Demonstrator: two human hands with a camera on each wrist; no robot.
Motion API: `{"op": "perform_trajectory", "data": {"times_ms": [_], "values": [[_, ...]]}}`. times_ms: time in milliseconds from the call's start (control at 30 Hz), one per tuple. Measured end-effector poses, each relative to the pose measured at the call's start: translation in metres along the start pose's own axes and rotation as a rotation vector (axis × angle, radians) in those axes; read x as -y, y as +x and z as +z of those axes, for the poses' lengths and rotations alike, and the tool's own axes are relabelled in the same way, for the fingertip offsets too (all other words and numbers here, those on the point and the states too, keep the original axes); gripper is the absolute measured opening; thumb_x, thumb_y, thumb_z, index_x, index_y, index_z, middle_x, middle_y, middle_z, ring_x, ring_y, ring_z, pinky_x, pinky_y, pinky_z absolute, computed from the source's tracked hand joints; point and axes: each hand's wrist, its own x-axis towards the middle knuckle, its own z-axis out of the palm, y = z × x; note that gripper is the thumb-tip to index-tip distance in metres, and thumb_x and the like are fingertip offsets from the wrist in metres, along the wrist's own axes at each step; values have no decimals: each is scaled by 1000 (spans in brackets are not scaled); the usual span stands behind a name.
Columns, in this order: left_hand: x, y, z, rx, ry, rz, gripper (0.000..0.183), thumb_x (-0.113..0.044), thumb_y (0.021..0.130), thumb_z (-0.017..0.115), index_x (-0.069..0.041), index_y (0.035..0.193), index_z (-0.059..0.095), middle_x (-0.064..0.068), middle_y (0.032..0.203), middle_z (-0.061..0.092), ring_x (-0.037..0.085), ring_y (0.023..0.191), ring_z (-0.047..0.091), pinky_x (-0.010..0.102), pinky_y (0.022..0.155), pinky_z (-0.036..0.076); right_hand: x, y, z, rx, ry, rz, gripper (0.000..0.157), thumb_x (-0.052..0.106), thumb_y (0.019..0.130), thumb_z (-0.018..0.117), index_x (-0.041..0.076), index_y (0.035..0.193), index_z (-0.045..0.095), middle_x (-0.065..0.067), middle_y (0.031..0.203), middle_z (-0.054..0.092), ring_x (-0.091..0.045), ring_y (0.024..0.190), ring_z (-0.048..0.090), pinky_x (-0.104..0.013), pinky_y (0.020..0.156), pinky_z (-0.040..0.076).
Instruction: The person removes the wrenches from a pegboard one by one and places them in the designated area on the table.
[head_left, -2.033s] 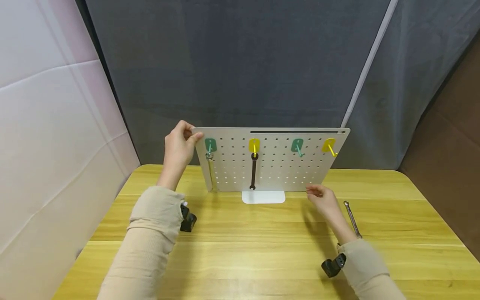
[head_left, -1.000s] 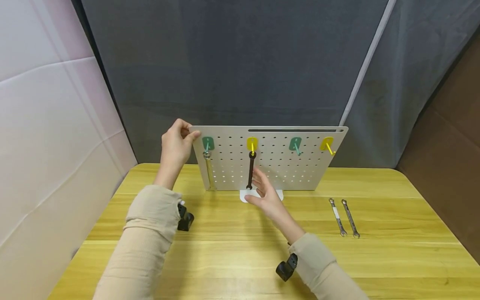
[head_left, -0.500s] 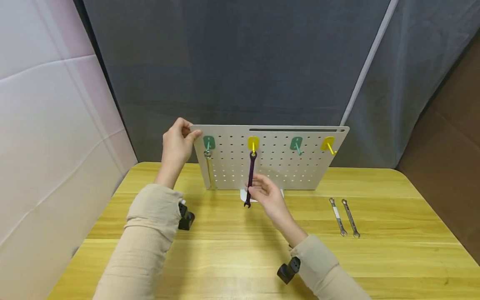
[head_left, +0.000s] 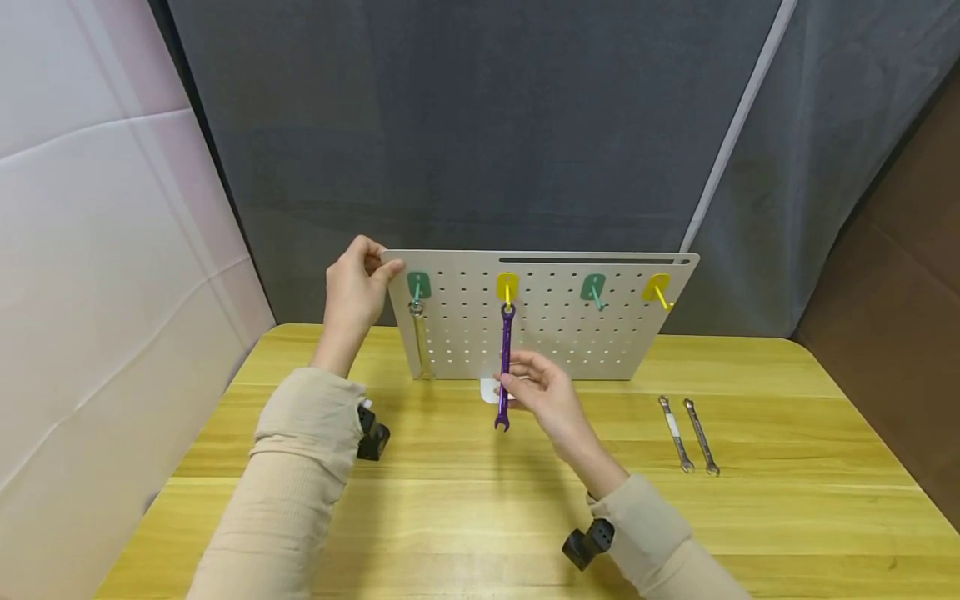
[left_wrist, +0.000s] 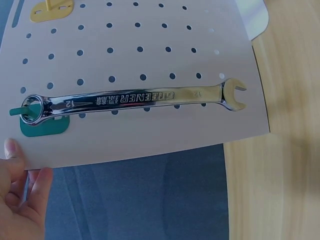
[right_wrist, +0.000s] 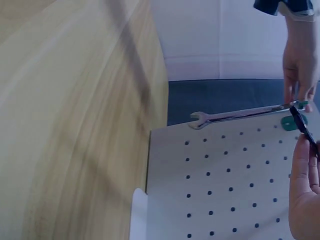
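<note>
My left hand [head_left: 354, 287] pinches the upper left corner of a white pegboard [head_left: 555, 333], which stands upright on the table. A purple combination wrench [head_left: 506, 337] is pinched near its lower end between the thumb and fingers of my right hand [head_left: 551, 400]. Its ring end is at the second hook, a yellow one [head_left: 507, 286], and its open end tilts out from the board. From the left green hook [head_left: 419, 285] hangs a chrome combination wrench [left_wrist: 130, 100], seen close in the left wrist view. In the right wrist view the purple wrench [right_wrist: 303, 126] is partly cut off.
Two more wrenches [head_left: 677, 435] lie side by side on the wooden table [head_left: 465, 525], right of the board. Another green hook [head_left: 593, 288] and yellow hook [head_left: 657, 288] on the board's right carry nothing. A dark curtain [head_left: 465, 125] stands behind.
My right hand left the board's lower right, reached the hanging purple wrench, took hold of it and drew its lower end outward. My left hand stays on the corner.
</note>
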Motion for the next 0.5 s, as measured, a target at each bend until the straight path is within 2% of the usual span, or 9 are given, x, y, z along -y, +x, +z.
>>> {"op": "perform_trajectory", "data": {"times_ms": [300,500], "values": [[0,-1,0,2,4,-1,27,-19,94,59,2,108,52,19,104,60,31,95,56,39,82,46,10,-6,-3,46,43,21,34,1,91,58,-6,123,51,-1,99,64,-6,80,64,-28,77,56],[0,0,1,8,10,-3,27,-20,94,59,2,109,52,19,104,60,30,95,56,38,81,45,16,-8,-3,67,72,14,34,0,91,57,-9,123,50,5,94,63,-6,79,64,-25,72,56]]}}
